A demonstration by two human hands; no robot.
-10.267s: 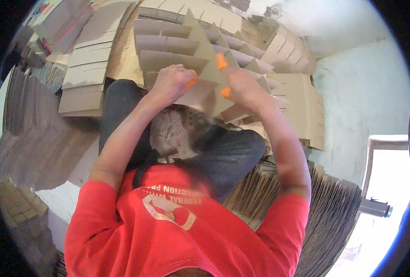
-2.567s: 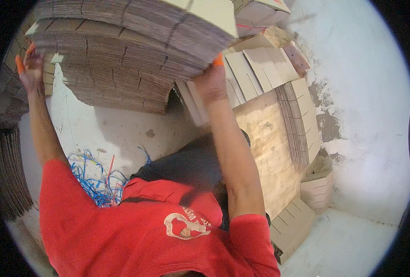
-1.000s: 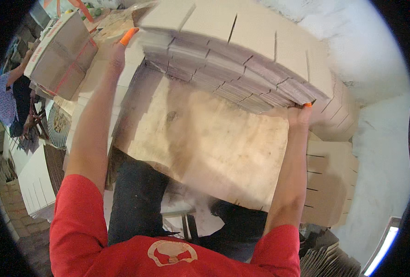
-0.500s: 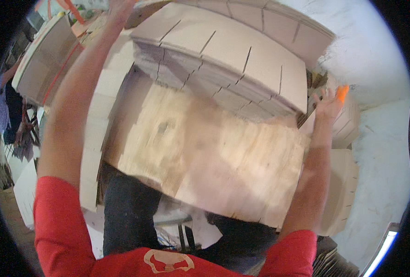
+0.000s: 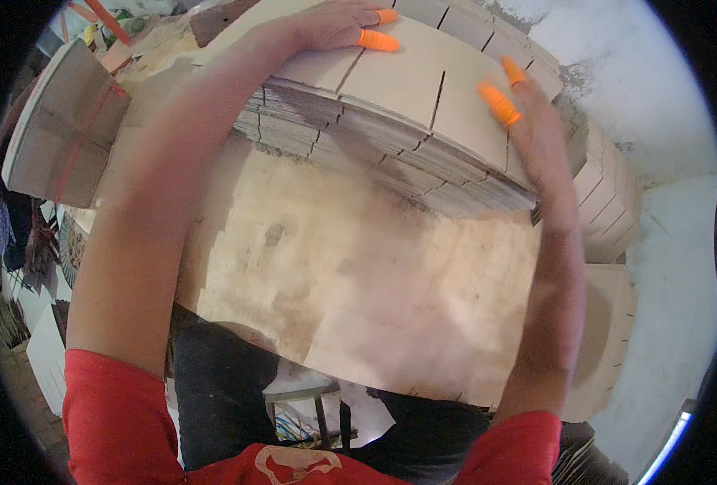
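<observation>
A large stack of slotted tan cardboard sheets (image 5: 411, 81) stands at the far side of a wooden board (image 5: 294, 234). My left hand (image 5: 334, 28) lies over the top sheet toward its far left part, fingers stretched out, with orange finger covers (image 5: 378, 40) on two of them. On the right end of the same stack rests my right hand (image 5: 536, 121). Its fingers are extended too, and two wear orange covers (image 5: 500, 105). Neither hand is closed round a sheet. My left thumb is hidden.
More slotted cardboard (image 5: 459, 28) is stacked behind, against the white wall (image 5: 617, 73). Further slotted pieces (image 5: 605, 190) stand at the right, above a flat cardboard sheet (image 5: 605, 323). A bundle of cardboard tied with red string (image 5: 59, 129) stands on the left.
My left hand has come right from the far left edge onto the stack. My right hand has moved left from beside the stack onto its right end.
</observation>
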